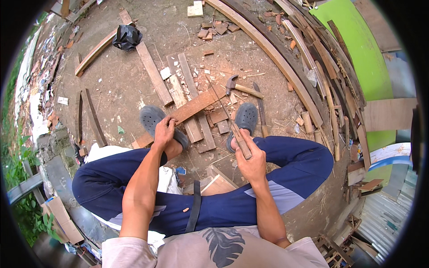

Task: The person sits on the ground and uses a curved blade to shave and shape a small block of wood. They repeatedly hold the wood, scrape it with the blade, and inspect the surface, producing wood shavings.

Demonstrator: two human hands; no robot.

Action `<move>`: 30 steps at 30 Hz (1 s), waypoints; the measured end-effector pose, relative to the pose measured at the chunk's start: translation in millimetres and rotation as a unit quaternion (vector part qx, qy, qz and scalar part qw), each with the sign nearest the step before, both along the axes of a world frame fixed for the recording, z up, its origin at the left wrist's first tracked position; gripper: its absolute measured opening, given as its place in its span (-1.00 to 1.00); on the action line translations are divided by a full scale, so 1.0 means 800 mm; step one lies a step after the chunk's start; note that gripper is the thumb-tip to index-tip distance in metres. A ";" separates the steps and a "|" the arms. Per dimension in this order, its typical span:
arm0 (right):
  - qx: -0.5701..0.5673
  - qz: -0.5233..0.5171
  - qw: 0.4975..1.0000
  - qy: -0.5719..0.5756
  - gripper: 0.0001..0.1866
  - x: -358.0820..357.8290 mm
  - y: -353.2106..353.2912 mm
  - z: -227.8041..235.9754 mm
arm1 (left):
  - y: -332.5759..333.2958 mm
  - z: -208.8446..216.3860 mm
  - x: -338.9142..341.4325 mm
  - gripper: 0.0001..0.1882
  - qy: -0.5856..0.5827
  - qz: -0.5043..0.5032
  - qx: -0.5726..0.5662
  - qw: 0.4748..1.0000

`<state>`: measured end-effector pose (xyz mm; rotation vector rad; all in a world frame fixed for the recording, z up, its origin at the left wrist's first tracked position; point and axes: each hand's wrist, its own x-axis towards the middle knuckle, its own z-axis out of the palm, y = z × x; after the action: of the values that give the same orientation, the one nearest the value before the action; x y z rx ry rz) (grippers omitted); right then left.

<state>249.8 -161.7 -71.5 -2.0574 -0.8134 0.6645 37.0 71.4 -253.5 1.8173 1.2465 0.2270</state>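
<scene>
My left hand (165, 131) is closed on the edge of a reddish-brown wooden board (196, 105), holding it near my left shoe. The board lies slantwise across several other wood strips on the ground. In my right hand (251, 161) is the wooden handle of what looks like a handsaw (240, 140). Its thin blade, seen nearly edge-on, points away from me and crosses the board near its right end. Just beyond that end lies a claw hammer (243, 88) with a wooden handle. A long-bladed tool with a wooden handle (262, 114) rests right of my right shoe.
My dark clogs (246, 117) flank the work. Beneath the board are pale wood strips (193, 127). A black plastic bag (127, 37) sits on planks at the far left. Long curved-looking beams (272, 53) and stacked timber line the right side. Small wood offcuts (219, 27) lie farther off.
</scene>
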 end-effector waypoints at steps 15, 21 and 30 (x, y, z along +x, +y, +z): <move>0.008 0.014 1.000 0.000 -0.43 0.001 -0.004 -0.003 | 0.005 -0.008 -0.001 -0.68 -0.045 0.013 -0.039 0.998; -0.011 0.027 1.000 0.009 -0.43 0.002 -0.011 0.005 | 0.008 -0.026 -0.006 -0.64 -0.035 0.033 -0.047 0.998; -0.075 0.056 0.995 -0.035 -0.41 -0.002 -0.015 0.015 | 0.000 -0.008 0.003 -0.66 -0.040 0.053 -0.045 0.997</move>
<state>248.1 -173.5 -59.1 -2.1932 -0.9508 0.7372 39.4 71.3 -259.7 1.6508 1.2779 0.2958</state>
